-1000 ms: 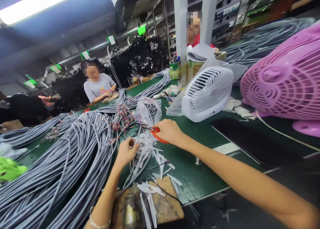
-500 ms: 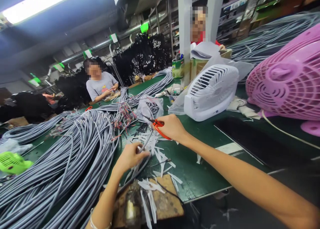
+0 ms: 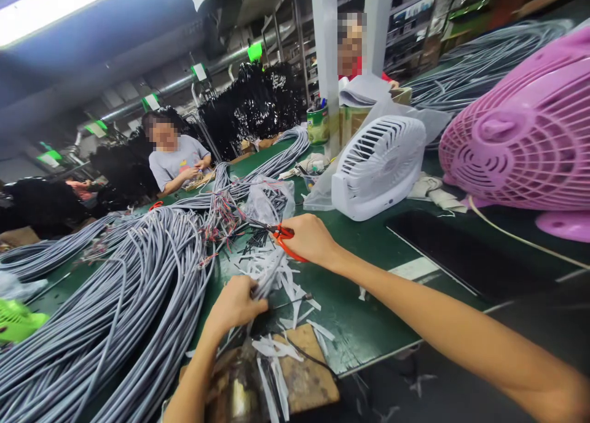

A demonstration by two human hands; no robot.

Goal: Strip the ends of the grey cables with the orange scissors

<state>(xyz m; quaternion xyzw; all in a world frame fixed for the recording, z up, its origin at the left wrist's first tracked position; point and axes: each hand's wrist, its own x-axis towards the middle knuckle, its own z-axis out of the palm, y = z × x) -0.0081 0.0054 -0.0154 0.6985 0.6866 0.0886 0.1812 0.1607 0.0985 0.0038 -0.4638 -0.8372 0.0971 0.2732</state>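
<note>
My left hand point(image 3: 236, 305) is closed around a grey cable point(image 3: 267, 281), low over the green table, left of centre. The cable rises from it toward the tool in my other hand. Pliers point(image 3: 282, 233) with orange-red handles and narrow dark jaws are gripped in my right hand point(image 3: 313, 240). Their jaws point up and left, close to the cable's upper end; whether they touch it cannot be made out. White paper-like strips point(image 3: 288, 281) lie scattered under and between both hands. Just beyond the jaws is a clear plastic bag point(image 3: 271, 198) of short dark pieces.
Large grey cable coils point(image 3: 138, 275) cover the table's left side. At right stand a white fan point(image 3: 380, 171), a pink fan point(image 3: 511, 140) and a flat black panel point(image 3: 442, 251). A wooden block point(image 3: 304, 374) sits at the front edge. Two people work across the table.
The view has shifted slightly, moving the scene leftward. My left hand has dropped a little along the cable; the pliers have stayed near its upper end.
</note>
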